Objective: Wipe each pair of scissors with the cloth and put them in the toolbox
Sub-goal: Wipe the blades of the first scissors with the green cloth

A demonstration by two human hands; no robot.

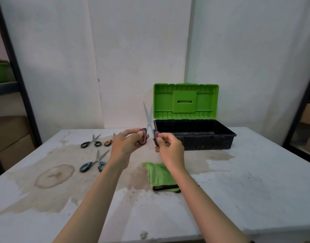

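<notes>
Over the stained table (238, 199), held both forearms out. Gripped one loop of the pink-handled scissors (148, 120) in the left hand (123, 145), pinched the other loop in the right hand (170, 148); held blades up, slightly parted, just left of the open toolbox (194, 137). Judged light, rigid, slick on the steel and sharp at the tips, so best taken by the loops. Left the soft green cloth (159, 174) lying beneath the right forearm; noted three more pairs (93, 163) at left.
</notes>
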